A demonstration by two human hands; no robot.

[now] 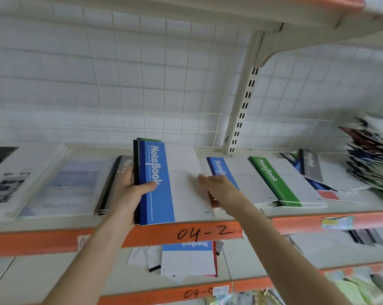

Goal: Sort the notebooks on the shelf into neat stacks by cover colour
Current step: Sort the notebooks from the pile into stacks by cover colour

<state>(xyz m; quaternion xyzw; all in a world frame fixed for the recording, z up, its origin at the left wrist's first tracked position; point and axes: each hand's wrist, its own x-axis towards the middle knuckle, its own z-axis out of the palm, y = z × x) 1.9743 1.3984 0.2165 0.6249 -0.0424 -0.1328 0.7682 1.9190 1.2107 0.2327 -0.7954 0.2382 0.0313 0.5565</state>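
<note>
My left hand (132,192) grips the spine side of a small stack of notebooks with a blue-and-white notebook (164,183) on top, thumb across its blue band. The stack is tilted up, its near edge over the shelf's front. My right hand (217,188) holds the right edge of that top notebook, fingers over the white cover. Lying flat on the shelf to the right are another blue notebook (221,170), a green notebook (274,181) and a grey notebook (313,166). A dark grey stack (113,183) lies left of my left hand.
The orange shelf edge (54,238) is marked 04-2. White photo-cover books (16,179) and a pale blue book (73,186) fill the left. A messy leaning pile (371,164) stands at far right. The lower shelf holds an upside-down blue notebook (188,258).
</note>
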